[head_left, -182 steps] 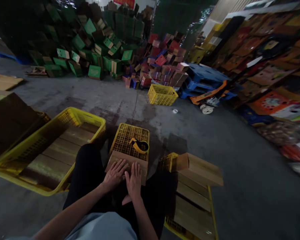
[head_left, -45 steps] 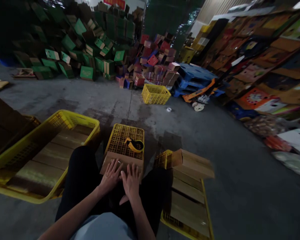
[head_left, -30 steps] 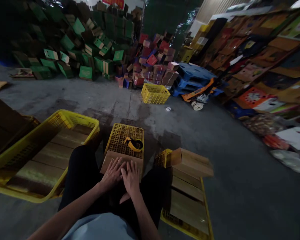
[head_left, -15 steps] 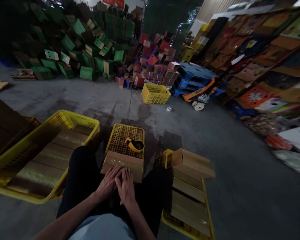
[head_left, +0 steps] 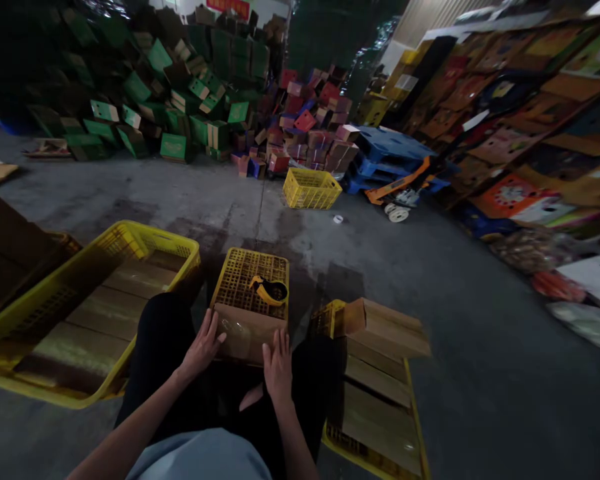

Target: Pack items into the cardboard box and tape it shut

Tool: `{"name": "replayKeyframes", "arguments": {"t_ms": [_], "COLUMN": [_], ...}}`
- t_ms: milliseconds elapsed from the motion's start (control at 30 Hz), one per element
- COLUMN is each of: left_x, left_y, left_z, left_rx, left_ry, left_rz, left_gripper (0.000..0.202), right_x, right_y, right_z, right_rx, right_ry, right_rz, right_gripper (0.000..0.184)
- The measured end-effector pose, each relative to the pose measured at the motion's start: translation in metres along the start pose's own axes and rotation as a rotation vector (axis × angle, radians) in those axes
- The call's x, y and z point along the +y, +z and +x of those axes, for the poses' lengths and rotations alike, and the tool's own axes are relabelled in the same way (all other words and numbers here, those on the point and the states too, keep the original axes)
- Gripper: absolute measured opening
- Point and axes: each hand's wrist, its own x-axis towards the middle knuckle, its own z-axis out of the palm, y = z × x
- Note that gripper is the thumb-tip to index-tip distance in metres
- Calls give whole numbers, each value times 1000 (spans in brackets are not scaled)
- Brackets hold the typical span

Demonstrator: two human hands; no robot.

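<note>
A closed cardboard box [head_left: 247, 331] with shiny clear tape along its top lies across the near end of an upturned yellow crate [head_left: 245, 272], between my knees. My left hand [head_left: 204, 345] rests at the box's left end, fingers stretched and thumb apart. On the right end lies my right hand [head_left: 279, 368], its fingers straight and flat over the top and edge. Neither hand wraps round the box. Just beyond the box, a yellow-and-black tape dispenser [head_left: 269, 291] sits on the crate's grid.
To my left stands a long yellow crate [head_left: 173, 235] holding several cardboard boxes. At right, another yellow crate [head_left: 416, 415] bears boxes, with one open carton [head_left: 387, 327] on top. Farther off are a yellow basket [head_left: 312, 189], blue pallets [head_left: 387, 147] and an orange pallet jack [head_left: 400, 183].
My hands were together over the middle of the box; they have moved apart, the left to its left end and the right to its right end. The box has barely moved.
</note>
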Motion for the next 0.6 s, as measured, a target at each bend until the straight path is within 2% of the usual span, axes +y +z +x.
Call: {"name": "replayKeyframes", "arguments": {"t_ms": [100,233,367,600], "left_x": [-11,-16,-16,-18], "left_y": [7,9,8,10], "left_z": [9,32,47,51], "left_rx": [-32,-49,-54,-77], "left_ry": [-167,-336,-339,-330], "left_rz": [-194,-303,-332,-342], "left_gripper": [76,70,67,70], "right_x": [8,12,15,18], "right_y": [0,-4,-11,-15], "right_z": [9,34,51,55], "right_rx": [16,-9,-48,-92], "right_ry": [92,321,391,434], "right_rz": [179,415,460,504], "right_gripper": [82,85,88,94]}}
